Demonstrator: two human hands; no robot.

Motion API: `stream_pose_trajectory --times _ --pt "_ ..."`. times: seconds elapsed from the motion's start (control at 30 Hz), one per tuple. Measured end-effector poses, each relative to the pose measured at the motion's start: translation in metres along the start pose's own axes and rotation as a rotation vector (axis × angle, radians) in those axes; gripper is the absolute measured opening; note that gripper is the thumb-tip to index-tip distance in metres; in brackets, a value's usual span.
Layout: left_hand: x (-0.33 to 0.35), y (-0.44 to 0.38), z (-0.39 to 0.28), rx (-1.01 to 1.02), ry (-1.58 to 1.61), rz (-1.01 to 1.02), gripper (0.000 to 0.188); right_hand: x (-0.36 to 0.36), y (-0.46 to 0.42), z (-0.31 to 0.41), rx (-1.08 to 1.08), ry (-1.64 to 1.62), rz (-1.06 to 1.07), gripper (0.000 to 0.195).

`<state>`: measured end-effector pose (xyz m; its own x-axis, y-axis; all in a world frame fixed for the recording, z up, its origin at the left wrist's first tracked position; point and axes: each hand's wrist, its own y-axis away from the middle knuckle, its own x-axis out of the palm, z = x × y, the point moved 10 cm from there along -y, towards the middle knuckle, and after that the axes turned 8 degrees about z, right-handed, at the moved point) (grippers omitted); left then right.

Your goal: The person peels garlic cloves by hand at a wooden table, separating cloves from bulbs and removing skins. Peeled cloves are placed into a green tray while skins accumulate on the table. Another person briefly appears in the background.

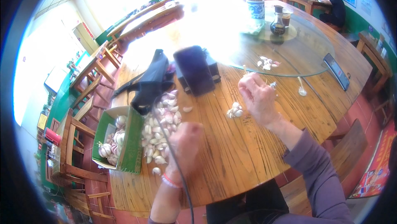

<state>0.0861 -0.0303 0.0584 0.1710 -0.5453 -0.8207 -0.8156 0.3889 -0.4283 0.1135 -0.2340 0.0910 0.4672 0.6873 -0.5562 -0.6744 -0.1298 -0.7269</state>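
Observation:
My right hand (257, 98) is closed in a fist above the wooden table, with a pale garlic stalk (244, 69) sticking up at its far side. The fingers hide whatever else is in it. Just left of that hand sits a small cluster of garlic cloves (235, 110). My left hand (187, 145), blurred and with curled fingers, is over the right edge of a heap of loose garlic cloves (158, 134); its inside is hidden. Left of the heap, a green cardboard box (131, 149) holds whole garlic bulbs (105, 150).
A black bag (152, 81) and a dark device (194, 70) stand beyond the heap. On the glass turntable (310, 59) are several cloves (267, 63), a soy sauce bottle (278, 22) and a chopstick holder (256, 9). A phone (336, 71) leans at right. A cable crosses my left hand.

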Motion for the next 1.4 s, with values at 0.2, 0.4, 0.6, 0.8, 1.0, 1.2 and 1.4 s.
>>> stream_pose_trajectory --times 0.2,0.4,0.6,0.8,1.0,1.2,1.4 --pt "-0.041 -0.003 0.030 -0.225 -0.222 -0.177 0.004 0.040 0.012 -0.014 0.055 0.009 0.406 0.018" --pt "-0.047 0.008 0.064 -0.275 -0.663 -0.229 0.014 0.060 0.021 0.007 -0.029 0.105 0.543 0.027" --pt "-0.034 0.001 0.044 -0.166 -0.634 -0.186 0.016 0.065 0.024 -0.012 0.036 0.053 0.547 0.019" --pt "-0.027 -0.002 0.016 -0.042 -0.482 -0.158 0.017 0.057 0.017 0.007 -0.022 -0.364 0.451 0.023" --pt "0.008 -0.005 -0.013 -0.018 0.112 0.012 0.023 0.063 0.024 0.038 -0.160 -0.453 0.450 0.027" --pt "0.041 0.006 0.008 -0.250 0.572 0.153 0.028 0.063 0.036 0.058 -0.234 -0.453 0.442 0.040" --pt "0.056 0.010 0.023 -0.301 0.826 0.143 0.024 0.065 0.037 0.052 -0.101 -0.514 0.452 0.044"
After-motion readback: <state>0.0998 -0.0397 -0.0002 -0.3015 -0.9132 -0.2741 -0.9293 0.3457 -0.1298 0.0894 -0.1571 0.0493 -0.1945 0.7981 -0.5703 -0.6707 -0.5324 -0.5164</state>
